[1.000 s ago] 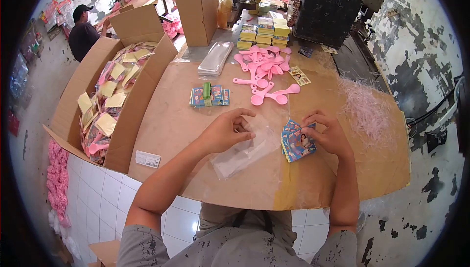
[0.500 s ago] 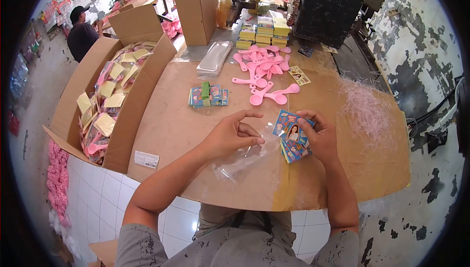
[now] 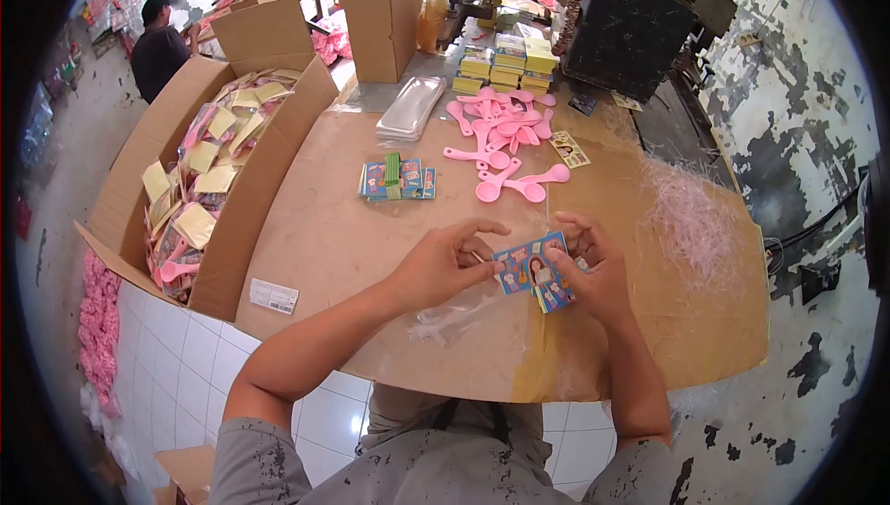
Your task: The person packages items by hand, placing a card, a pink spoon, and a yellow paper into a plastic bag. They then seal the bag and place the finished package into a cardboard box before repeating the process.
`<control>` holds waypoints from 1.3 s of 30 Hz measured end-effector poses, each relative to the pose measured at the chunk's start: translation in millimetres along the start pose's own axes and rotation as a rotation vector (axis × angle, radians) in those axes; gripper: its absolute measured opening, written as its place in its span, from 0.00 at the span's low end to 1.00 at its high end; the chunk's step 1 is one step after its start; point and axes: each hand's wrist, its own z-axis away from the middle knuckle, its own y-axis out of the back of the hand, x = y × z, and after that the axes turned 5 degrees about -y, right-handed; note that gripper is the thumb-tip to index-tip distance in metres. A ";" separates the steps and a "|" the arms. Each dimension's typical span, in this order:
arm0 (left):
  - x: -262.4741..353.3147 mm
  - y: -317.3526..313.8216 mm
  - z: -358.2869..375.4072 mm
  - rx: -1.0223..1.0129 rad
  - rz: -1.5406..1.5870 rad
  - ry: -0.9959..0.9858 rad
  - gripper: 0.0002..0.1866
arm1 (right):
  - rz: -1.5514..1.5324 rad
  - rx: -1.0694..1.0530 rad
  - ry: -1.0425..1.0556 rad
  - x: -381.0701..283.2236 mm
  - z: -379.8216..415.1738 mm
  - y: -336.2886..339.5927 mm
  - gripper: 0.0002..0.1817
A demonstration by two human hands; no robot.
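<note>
blue card [image 3: 531, 266], clear bag [image 3: 452, 316] partly hidden

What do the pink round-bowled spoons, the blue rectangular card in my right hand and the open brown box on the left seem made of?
Pink spoons: probably smooth moulded plastic, given their even colour. Blue card: likely stiff printed paper, as it looks flat; gloss unclear. Brown box: probably matte cardboard, judging by its dull, folded sides.

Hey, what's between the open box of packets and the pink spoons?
The head view shows a stack of clear plastic and, below it in the picture, a banded bundle of blue cards.
</note>
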 end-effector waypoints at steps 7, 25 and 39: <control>-1.4 0.7 1.5 -0.029 -0.059 -0.064 0.25 | 0.181 -0.219 -0.108 -1.0 0.0 11.7 0.21; -11.6 6.7 -3.5 0.031 0.003 -0.056 0.25 | 0.765 -0.125 0.334 32.2 -89.0 -9.9 0.12; -4.7 7.6 -1.3 0.018 0.151 -0.101 0.23 | -0.012 -0.270 -0.083 -21.5 -54.7 -1.5 0.27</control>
